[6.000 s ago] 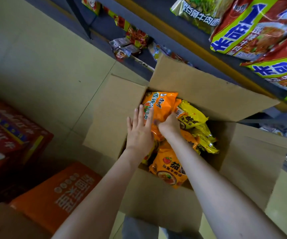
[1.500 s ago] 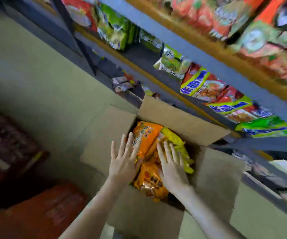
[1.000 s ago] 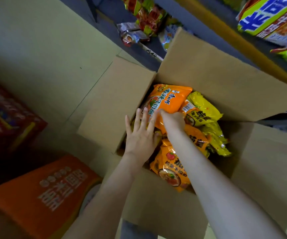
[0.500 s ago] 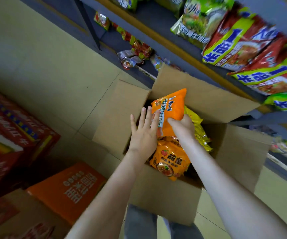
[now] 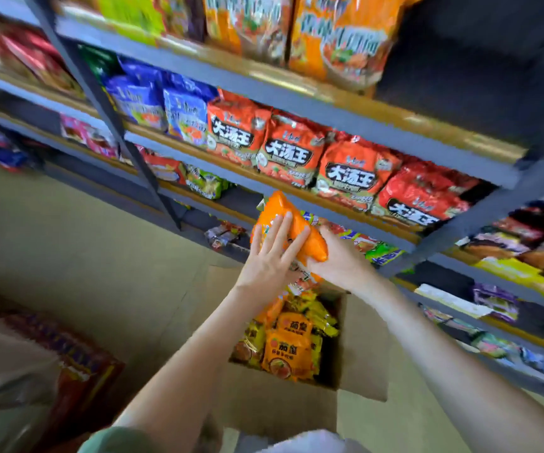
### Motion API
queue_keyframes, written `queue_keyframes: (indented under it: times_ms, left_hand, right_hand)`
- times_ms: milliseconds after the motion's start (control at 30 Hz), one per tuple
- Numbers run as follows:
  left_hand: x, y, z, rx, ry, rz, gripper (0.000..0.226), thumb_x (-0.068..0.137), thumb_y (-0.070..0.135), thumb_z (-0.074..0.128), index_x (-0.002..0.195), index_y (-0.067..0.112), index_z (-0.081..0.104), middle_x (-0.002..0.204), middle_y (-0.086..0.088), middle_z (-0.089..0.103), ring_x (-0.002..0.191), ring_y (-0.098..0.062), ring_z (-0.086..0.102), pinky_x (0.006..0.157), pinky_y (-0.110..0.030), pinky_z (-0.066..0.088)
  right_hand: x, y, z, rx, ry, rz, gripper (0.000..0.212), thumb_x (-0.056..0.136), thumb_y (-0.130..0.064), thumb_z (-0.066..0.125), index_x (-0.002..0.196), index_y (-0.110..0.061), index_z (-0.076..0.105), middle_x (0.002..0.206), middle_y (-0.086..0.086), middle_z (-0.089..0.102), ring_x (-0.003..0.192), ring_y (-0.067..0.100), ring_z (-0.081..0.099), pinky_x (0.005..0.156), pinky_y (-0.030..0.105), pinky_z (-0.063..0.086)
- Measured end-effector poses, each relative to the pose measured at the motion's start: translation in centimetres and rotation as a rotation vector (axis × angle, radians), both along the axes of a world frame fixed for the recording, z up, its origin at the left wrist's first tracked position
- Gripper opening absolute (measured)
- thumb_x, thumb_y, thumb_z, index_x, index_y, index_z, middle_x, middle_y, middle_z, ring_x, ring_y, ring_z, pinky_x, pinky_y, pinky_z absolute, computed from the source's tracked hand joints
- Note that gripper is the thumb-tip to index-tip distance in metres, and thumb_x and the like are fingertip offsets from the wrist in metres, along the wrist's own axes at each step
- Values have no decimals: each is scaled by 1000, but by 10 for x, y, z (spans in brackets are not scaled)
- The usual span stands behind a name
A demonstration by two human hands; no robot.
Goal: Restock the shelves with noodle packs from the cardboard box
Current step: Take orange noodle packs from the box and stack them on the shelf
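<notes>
An orange noodle pack (image 5: 282, 210) is held in the air above the open cardboard box (image 5: 360, 351), in front of a lower shelf. My left hand (image 5: 269, 256) lies flat against the pack's near face with straight, spread fingers. My right hand (image 5: 337, 261) grips the pack's lower right end from beneath, thumb curled over it. Several orange and yellow noodle packs (image 5: 288, 349) lie inside the box. The grey metal shelves (image 5: 313, 107) with yellow edge strips hold rows of packs.
Red and orange packs (image 5: 292, 148) and blue packs (image 5: 158, 99) fill the middle shelf; large orange packs (image 5: 336, 37) stand on the top shelf. A slanted grey upright (image 5: 114, 125) stands at left. Red cartons (image 5: 78, 371) sit on the floor at lower left.
Both hands have lifted the orange pack up out of the box to shelf height. My view has tilted up from the box to the shelves.
</notes>
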State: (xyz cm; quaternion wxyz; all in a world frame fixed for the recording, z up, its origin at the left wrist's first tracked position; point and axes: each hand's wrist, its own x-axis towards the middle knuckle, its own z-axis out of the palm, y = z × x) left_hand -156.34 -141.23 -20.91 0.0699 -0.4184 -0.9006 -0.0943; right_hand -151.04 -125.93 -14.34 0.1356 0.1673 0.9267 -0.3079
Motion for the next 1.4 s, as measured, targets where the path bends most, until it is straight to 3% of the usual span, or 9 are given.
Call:
queue_keyframes:
  times_ms: [167,267,433,533,767,900,1100,1233,1400]
  left_hand:
    - [-31,16,72,136,246,-110,116,55,48,85,147,19,20,149,-19,23,136,-37,29,105,-64,29]
    - [-49,27,103,279,333,-124,100,65,29,82,146,18,26,148,-17,23,136,-36,29,104,-64,32]
    - [-77,42,141,486,422,-107,72,84,29,69,141,12,29,146,-21,24,133,-38,33,105,-59,35]
    - [-92,49,159,625,330,-49,53,94,32,55,135,8,31,144,-26,27,128,-43,38,105,-51,34]
    - [-120,67,202,892,-200,102,76,87,24,69,144,-2,25,141,-17,40,132,-27,39,109,-28,32]
    - [-148,74,218,979,-349,130,74,86,21,70,143,6,25,142,-10,41,132,-24,41,108,-39,39]
    - [-182,82,224,964,-541,190,79,84,9,71,145,10,20,138,-7,43,125,-15,43,102,-26,35]
    - [-203,87,211,928,-533,196,95,75,16,81,146,17,18,139,-8,43,131,-23,41,110,-40,37]
    - [-213,93,197,833,-494,183,91,77,24,78,144,16,17,136,-12,48,129,-27,45,103,-46,44]
  right_hand:
    - [0,18,77,239,177,78,57,89,-38,57,137,-19,34,110,7,62,99,30,61,69,33,43]
    - [-4,31,115,378,293,89,56,89,-37,57,138,-20,35,115,7,62,104,32,60,72,35,41]
    - [-16,50,164,526,414,112,51,91,-36,53,137,-23,33,127,3,58,108,29,58,77,36,44]
    - [-29,60,184,590,522,132,52,92,-35,52,139,-24,32,129,-1,56,106,23,59,75,33,44]
    - [-71,76,211,748,662,263,49,94,-29,52,139,-15,39,122,7,60,99,26,61,72,35,49]
    - [-100,85,222,760,635,301,50,95,-32,50,141,-16,36,121,7,60,95,27,61,71,38,52]
    - [-137,98,231,733,557,339,54,96,-36,50,143,-18,31,131,6,54,98,23,60,69,30,49]
    - [-151,105,238,698,522,325,57,95,-39,51,146,-23,29,139,2,49,111,23,56,82,35,51]
    - [-152,111,229,730,612,78,65,90,-47,57,145,-23,31,145,2,41,132,24,39,108,42,31]
